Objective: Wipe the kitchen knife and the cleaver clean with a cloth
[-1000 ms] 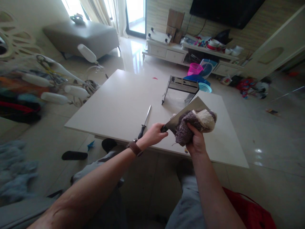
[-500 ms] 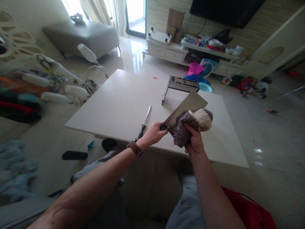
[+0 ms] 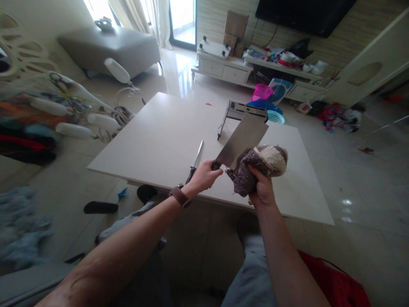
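Dim room, window (image 3: 179,17) backlight, floor glare, blurred warped edges.

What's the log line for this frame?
left hand: grips cleaver | right hand: holds cloth beside blade | steel: on table

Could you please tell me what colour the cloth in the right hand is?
The cloth is brownish-purple with a cream patch, in the head view.

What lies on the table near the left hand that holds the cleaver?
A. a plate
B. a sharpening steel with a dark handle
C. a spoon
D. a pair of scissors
B: a sharpening steel with a dark handle lies on the table just beside the left hand.
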Motion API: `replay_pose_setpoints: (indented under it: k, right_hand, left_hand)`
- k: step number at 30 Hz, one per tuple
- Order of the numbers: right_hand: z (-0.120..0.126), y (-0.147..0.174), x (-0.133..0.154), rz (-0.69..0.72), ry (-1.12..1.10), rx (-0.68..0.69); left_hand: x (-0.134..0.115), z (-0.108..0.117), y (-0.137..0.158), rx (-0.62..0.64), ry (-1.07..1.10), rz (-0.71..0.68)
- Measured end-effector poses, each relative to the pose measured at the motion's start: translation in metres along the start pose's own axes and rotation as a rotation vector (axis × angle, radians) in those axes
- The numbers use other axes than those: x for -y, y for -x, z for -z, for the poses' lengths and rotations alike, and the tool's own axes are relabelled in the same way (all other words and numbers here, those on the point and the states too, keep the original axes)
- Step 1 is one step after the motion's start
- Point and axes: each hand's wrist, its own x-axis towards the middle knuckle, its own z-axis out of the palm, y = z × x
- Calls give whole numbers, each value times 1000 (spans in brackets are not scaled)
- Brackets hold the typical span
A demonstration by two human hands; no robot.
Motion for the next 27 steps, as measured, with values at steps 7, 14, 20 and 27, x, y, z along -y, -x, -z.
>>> replay_pose_setpoints:
  k: [7,14,20,27]
  right_hand:
    - [-3,4,-4,-18,60,59]
    - [-8,8,0,67,62,36]
    - [-7,8,1,44,72,30]
    - [-11,14,-5,-3,117,112]
  left_hand:
    - [-3,-2,2,41,-161,-242]
    - [-8,-2,2,36,-131,-196]
    - [-7,1,1,-5,-65,-122]
    - [-2,-3,1,-2,-109,-194]
